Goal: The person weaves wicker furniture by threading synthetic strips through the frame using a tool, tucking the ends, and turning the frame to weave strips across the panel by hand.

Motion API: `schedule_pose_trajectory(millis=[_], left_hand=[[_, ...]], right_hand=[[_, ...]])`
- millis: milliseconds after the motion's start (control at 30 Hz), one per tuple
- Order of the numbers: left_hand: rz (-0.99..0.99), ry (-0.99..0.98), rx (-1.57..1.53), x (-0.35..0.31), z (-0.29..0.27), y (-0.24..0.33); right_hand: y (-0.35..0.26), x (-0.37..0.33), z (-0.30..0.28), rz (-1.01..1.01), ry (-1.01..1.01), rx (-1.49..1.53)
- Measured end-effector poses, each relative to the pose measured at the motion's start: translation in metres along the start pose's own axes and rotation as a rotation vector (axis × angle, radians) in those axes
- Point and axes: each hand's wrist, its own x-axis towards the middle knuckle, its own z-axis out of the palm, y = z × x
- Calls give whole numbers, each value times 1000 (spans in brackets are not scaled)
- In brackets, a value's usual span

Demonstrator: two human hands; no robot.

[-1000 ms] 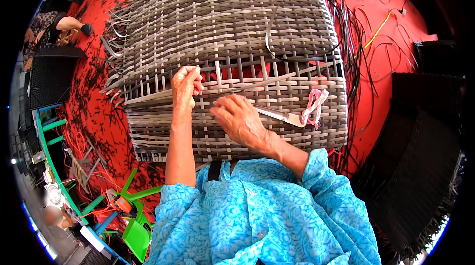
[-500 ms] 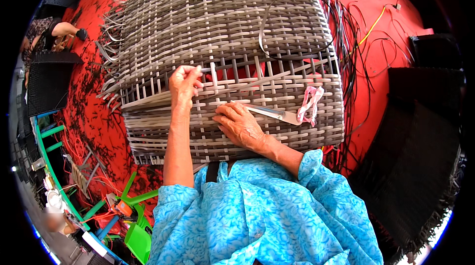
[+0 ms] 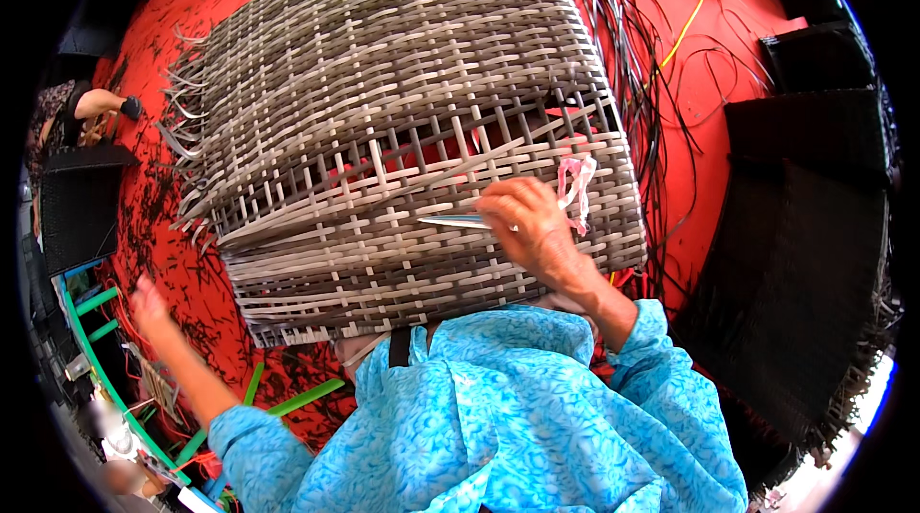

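Observation:
A large woven panel of flat grey-brown strips (image 3: 383, 63) lies in front of me, with an open gap in its weave across the nearer part. On the near right of the panel my right hand (image 3: 530, 226) is closed around a pair of scissors (image 3: 450, 221). Their metal blades point left, and their loops are wrapped in pink and white. Away from the panel, my left hand (image 3: 149, 306) reaches out over the red floor at the left. It is smeared by motion, so its fingers and anything in them cannot be made out.
Loose dark strips (image 3: 623, 44) lie along the panel's right side. Black woven pieces (image 3: 786, 293) stand at the right. Dark scraps cover the red floor (image 3: 182, 216) at the left, near a green frame (image 3: 125, 388). Another person's leg (image 3: 101, 103) shows at the far left.
My left hand has left the strips at the gap and swung out to the left. My right hand, which lay flat beside the scissors, has moved right and closed on them.

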Motion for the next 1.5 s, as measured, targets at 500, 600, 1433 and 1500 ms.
schedule_pose_trajectory(millis=[500,600,1433,1500], left_hand=[[-100,-170,-688,-65,19,63],[397,-343,-356,-136,63,196],[1235,-402,-352,-302,159,414],[1298,-470,-290,-312,166,410]], right_hand=[[107,13,-50,210,244,-314],[121,29,-37,116,231,-337],[95,28,-26,192,192,-400],[90,19,-27,227,146,-445]])
